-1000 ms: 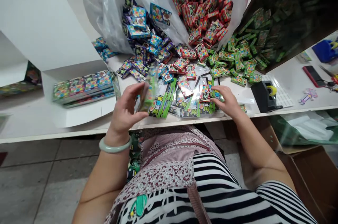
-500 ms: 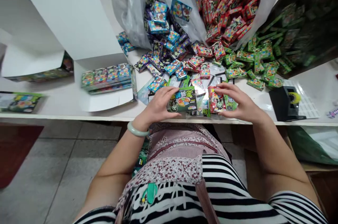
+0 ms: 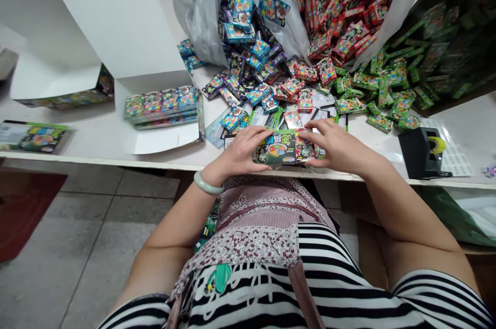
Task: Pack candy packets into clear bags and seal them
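Near the table's front edge my left hand (image 3: 250, 151) is closed around the left end of a flat black-and-green printed packet (image 3: 277, 148). My right hand (image 3: 331, 145) grips a small red box (image 3: 305, 145) between thumb and fingers. The red box meets the packet's right end; whether it is partly inside cannot be made out. Beneath and behind my hands lie more printed packets (image 3: 271, 118), partly covered. Loose small boxes lie just beyond, among them a blue box (image 3: 233, 118) and a red box (image 3: 305, 100).
Behind are plastic bags with blue and purple boxes (image 3: 238, 34) and red boxes (image 3: 341, 9). Green boxes (image 3: 387, 94) spill from a dark container at right. A tape dispenser (image 3: 420, 151) stands right; an open white carton (image 3: 163, 138) with stacked packs (image 3: 163, 104) stands left.
My right hand has brought the red box leftward against the packet's right end, closing the gap between them. My left hand still holds the packet. The view has shifted slightly.
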Available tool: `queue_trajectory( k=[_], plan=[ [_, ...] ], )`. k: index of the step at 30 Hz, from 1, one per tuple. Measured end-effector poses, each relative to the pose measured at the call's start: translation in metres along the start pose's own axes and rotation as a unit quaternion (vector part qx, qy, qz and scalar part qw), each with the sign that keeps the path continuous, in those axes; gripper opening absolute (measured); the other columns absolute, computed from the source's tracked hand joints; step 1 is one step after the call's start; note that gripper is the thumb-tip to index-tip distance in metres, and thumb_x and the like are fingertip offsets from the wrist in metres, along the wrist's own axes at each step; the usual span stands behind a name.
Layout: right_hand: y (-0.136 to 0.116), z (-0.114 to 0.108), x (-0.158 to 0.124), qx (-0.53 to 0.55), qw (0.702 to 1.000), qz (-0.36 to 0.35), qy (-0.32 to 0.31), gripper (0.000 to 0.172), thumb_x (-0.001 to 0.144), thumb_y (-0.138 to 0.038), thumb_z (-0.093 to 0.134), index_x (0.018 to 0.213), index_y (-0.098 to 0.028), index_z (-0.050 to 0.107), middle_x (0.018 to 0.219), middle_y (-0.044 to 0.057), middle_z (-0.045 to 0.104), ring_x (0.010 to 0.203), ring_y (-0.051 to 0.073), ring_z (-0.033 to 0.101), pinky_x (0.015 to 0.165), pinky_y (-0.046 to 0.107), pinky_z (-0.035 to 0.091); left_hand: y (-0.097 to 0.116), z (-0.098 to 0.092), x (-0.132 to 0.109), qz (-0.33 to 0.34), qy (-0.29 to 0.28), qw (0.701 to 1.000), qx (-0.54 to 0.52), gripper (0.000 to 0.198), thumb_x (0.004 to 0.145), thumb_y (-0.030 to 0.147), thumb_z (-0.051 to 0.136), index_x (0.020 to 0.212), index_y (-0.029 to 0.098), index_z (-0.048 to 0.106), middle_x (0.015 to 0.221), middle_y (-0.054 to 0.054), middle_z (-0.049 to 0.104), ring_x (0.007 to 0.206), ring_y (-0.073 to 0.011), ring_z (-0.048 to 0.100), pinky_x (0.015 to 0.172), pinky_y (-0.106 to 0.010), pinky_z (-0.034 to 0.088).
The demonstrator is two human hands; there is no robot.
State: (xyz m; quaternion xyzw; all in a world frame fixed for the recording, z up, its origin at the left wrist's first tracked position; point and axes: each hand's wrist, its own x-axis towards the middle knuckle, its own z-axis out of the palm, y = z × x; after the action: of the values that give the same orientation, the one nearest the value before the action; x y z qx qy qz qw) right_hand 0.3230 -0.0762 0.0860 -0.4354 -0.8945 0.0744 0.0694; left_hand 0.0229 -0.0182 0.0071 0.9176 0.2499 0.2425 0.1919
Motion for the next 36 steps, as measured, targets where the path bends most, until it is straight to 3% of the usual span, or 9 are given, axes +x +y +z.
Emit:
queue_trajectory(
  k=[5,10,15,19,22,24,28,32,36],
  plan=[
    [0.001,-0.003,-0.001,0.012,1.0,-0.006,-0.008,0.058,0.079,-0.037,0.077,0.13,-0.015,0.06,0.127,0.02,0.056,0.115,0.035,0.054,0.098,0.052,0.05,0.002,0.006,0.001,0.01,0.021,1.0,-0.016,0.094,0.073,0.06,0.078,0.15,0.018,0.042,0.137,-0.021,0.054,0.125,-0.0377,0.054,0.107,-0.056,0.045],
    [0.001,0.001,0.002,0.065,0.998,-0.014,-0.013,0.055,0.077,-0.039,0.079,0.124,-0.018,0.06,0.124,0.017,0.057,0.115,0.033,0.055,0.098,0.051,0.05,0.006,0.008,0.003,0.007,-0.002,0.999,-0.035,0.093,0.073,0.06,0.078,0.15,0.021,0.042,0.137,-0.019,0.054,0.126,-0.037,0.053,0.107,-0.056,0.045],
    [0.0,0.02,0.007,0.114,0.99,0.017,0.082,0.073,0.081,-0.048,0.076,0.142,-0.022,0.045,0.141,0.018,0.053,0.132,0.035,0.049,0.108,0.055,0.044,0.004,0.004,-0.001,-0.026,0.039,0.999,0.002,0.092,0.074,0.061,0.077,0.15,0.022,0.041,0.136,-0.018,0.055,0.124,-0.0357,0.055,0.107,-0.056,0.046],
    [-0.014,0.037,0.006,0.128,0.985,0.037,0.107,0.048,0.093,-0.047,0.062,0.136,-0.025,0.053,0.134,0.015,0.063,0.139,0.034,0.046,0.114,0.062,0.035,0.007,0.008,-0.004,-0.036,0.047,0.998,-0.001,0.092,0.075,0.061,0.077,0.15,0.021,0.041,0.135,-0.018,0.055,0.124,-0.0356,0.055,0.106,-0.056,0.046],
    [-0.017,0.043,0.009,0.164,0.976,0.063,0.132,0.041,0.096,-0.043,0.057,0.134,-0.027,0.056,0.124,0.011,0.07,0.145,0.034,0.04,0.118,0.068,0.024,0.008,0.011,-0.004,-0.042,0.047,0.998,-0.003,0.093,0.075,0.062,0.076,0.15,0.02,0.041,0.136,-0.018,0.055,0.125,-0.0358,0.055,0.107,-0.056,0.046],
    [-0.009,0.041,0.015,0.222,0.951,0.099,0.188,0.037,0.096,-0.041,0.057,0.131,-0.027,0.058,0.113,0.008,0.075,0.14,0.031,0.048,0.117,0.065,0.028,0.005,0.008,-0.007,-0.05,0.059,0.997,0.009,0.094,0.075,0.063,0.076,0.15,0.021,0.04,0.136,-0.018,0.055,0.125,-0.036,0.055,0.108,-0.057,0.046],
    [0.013,0.041,0.038,0.351,0.882,0.165,0.267,0.023,0.093,-0.039,0.06,0.109,-0.024,0.067,0.101,0.006,0.076,0.11,0.024,0.069,0.105,0.05,0.048,-0.003,-0.001,-0.017,-0.067,0.085,0.994,0.017,0.093,0.075,0.064,0.075,0.151,0.022,0.04,0.136,-0.018,0.055,0.126,-0.0357,0.054,0.109,-0.057,0.045],
    [0.016,0.053,0.061,0.426,0.861,0.166,0.222,0.022,0.09,-0.04,0.061,0.103,-0.024,0.068,0.103,0.005,0.076,0.102,0.022,0.071,0.098,0.046,0.053,-0.008,-0.009,-0.025,-0.115,0.113,0.986,-0.045,0.095,0.069,0.066,0.079,0.148,0.023,0.046,0.138,-0.017,0.055,0.129,-0.0362,0.052,0.114,-0.058,0.04],
    [0.005,0.062,0.07,0.434,0.867,0.161,0.181,0.025,0.089,-0.041,0.061,0.103,-0.023,0.069,0.105,0.007,0.075,0.097,0.022,0.07,0.085,0.044,0.058,-0.01,-0.017,-0.032,-0.156,0.171,0.942,-0.242,0.092,0.068,0.075,0.074,0.142,0.025,0.053,0.14,-0.015,0.056,0.134,-0.0376,0.051,0.115,-0.058,0.04]
  ],
)
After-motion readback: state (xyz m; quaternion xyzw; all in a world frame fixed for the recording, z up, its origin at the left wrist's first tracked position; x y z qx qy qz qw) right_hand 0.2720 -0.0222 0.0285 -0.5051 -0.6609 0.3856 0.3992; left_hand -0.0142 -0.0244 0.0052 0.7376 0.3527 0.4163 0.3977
